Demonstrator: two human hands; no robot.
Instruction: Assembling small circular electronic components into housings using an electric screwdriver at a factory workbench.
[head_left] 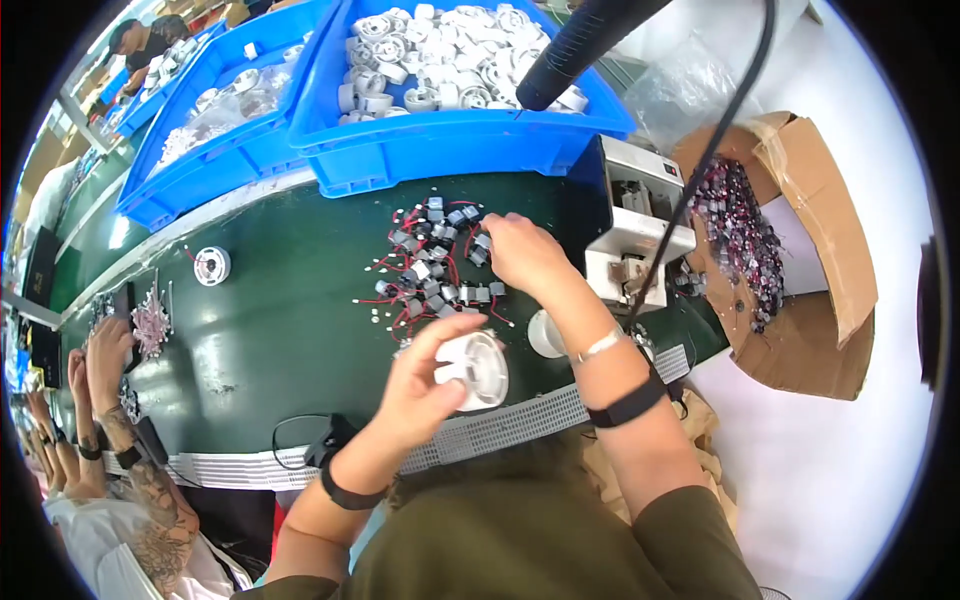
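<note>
Left hand (425,375) is gripping a round white plastic housing (478,370), fingers clamped around its rim, holding it just above the near edge of the green table (270,330). Right hand (520,250) is reaching to 12 o'clock of the housing, fingers closing into the pile of small motors (435,265) with red wires; whether one is already pinched, cannot tell. Likely step: picking a motor to seat in the housing. Next move is calling for one motor pulled free of tangled wires and brought down to the housing. Blue bin (450,100) of white housings sitting at 12 o'clock, cardboard box (810,240) at 2 o'clock.
</note>
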